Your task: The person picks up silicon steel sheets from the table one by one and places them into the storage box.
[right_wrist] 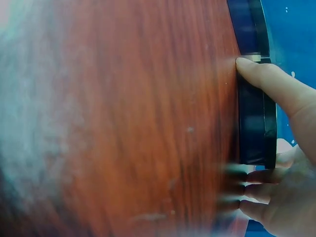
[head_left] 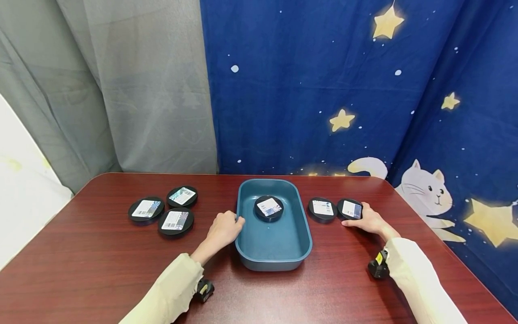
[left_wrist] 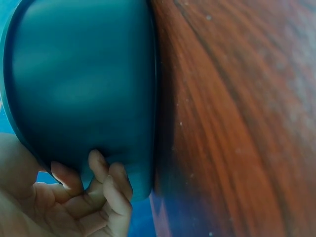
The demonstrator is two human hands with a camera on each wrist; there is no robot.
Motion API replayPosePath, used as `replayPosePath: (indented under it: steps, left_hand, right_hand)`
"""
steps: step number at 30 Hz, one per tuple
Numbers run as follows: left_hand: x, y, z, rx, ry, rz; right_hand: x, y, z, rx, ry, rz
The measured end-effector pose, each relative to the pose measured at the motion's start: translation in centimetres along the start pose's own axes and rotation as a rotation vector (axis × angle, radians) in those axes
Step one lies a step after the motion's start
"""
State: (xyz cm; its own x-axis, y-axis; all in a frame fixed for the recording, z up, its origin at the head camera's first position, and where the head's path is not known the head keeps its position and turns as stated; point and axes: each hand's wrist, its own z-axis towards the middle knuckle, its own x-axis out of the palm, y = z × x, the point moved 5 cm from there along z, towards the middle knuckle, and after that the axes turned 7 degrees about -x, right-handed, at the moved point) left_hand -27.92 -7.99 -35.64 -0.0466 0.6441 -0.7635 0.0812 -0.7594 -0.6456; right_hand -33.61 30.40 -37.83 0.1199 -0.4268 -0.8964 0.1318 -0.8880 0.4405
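A blue-green rectangular bin stands mid-table, with one flat round black case lying in it, label up. My left hand grips the bin's left rim; in the left wrist view its thumb is at the rim and its curled fingers lie against the outer wall. At the right, my right hand holds a similar round black case on the table, thumb on the near side and fingers round the right. Another round black case lies just left of it, close beside it.
Left of the bin lie three more labelled round black cases, one at the back, one at the left and one nearer. A grey curtain and a blue starry curtain hang behind the table.
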Motion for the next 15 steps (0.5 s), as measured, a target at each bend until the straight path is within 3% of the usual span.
replayPosePath:
  steps: [15]
  left_hand:
    - [0.01, 0.06, 0.03, 0.005, -0.008, 0.005]
  right_hand:
    - [-0.13, -0.19, -0.23, -0.017, -0.083, -0.013]
